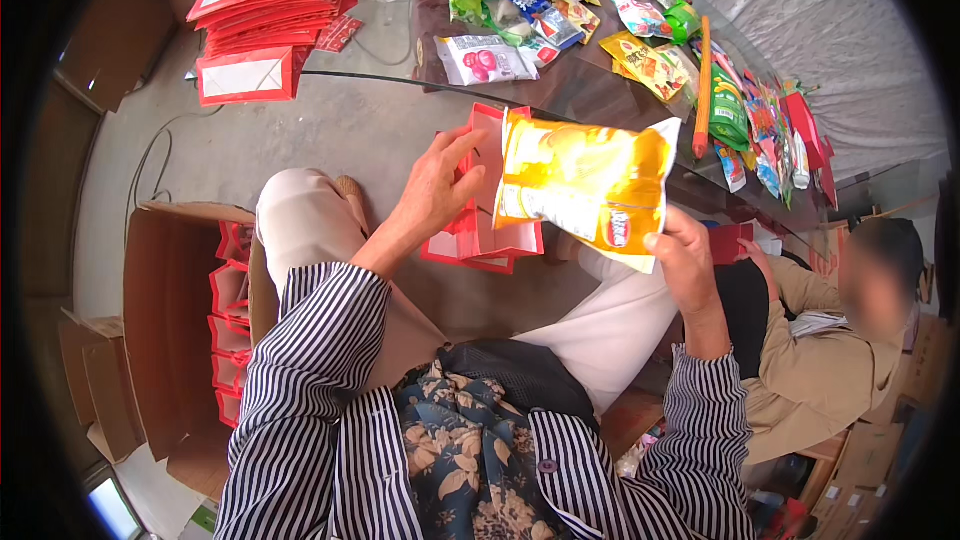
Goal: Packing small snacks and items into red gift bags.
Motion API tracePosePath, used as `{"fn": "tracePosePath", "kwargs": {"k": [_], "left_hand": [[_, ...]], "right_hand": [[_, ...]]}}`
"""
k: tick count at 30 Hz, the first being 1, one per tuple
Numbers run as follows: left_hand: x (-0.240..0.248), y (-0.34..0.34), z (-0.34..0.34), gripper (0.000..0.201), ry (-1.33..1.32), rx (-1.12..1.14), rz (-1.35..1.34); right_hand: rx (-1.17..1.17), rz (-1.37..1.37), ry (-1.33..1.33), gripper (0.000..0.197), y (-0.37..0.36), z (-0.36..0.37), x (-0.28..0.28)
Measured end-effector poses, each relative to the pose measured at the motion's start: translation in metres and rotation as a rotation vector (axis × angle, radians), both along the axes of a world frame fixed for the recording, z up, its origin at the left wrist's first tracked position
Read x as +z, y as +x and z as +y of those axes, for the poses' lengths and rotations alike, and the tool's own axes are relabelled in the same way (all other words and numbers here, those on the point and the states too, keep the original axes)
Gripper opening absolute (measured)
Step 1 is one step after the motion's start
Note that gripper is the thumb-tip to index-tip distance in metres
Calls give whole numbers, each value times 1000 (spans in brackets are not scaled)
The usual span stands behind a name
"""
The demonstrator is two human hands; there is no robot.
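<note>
My right hand [687,258] pinches the lower right corner of a shiny yellow snack bag [582,185] and holds it up over a red paper gift bag [492,238]. The gift bag stands between my knees with its pale inside showing, partly hidden behind the snack bag. My left hand [440,185] is at the gift bag's left side, thumb and fingers spread apart. Whether its fingertips touch the bag's edge is hard to tell.
A glass table ahead bears a stack of flat red bags [265,15], scattered snack packets [530,0] and an orange stick [703,90]. At my left stands a cardboard box [180,330] with several red bags [230,325]. Another person [830,350] sits close on my right.
</note>
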State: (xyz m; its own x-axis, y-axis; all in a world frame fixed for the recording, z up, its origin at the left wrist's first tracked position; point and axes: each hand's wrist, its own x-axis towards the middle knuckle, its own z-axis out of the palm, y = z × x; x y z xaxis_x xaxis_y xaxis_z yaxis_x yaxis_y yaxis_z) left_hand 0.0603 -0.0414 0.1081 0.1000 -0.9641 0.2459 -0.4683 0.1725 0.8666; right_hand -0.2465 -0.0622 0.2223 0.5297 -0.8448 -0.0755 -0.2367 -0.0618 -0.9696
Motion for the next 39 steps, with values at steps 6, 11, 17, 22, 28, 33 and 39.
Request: {"fn": "tracePosePath", "kwargs": {"k": [6, 11, 17, 22, 28, 33, 39], "left_hand": [[-11, 0, 0, 47, -107, 13, -9], [-4, -2, 0, 48, -36, -2, 30], [-11, 0, -1, 48, -115, 38, -60], [-7, -6, 4, 48, -57, -2, -27], [-6, -6, 8, 47, -60, 10, 1], [-4, -5, 8, 47, -47, 0, 11], [4, -8, 5, 49, -11, -51, 26]], "right_hand": [[45, 117, -133, 17, 29, 6, -13], [66, 307, -497, 12, 62, 13, -17], [67, 368, -328, 13, 78, 15, -33], [73, 486, -1, 16, 78, -6, -43], [199, 577, -578, 18, 91, -2, -33], [181, 283, -599, 20, 114, -20, -35], [193, 497, -669, 29, 146, -36, -90]]}}
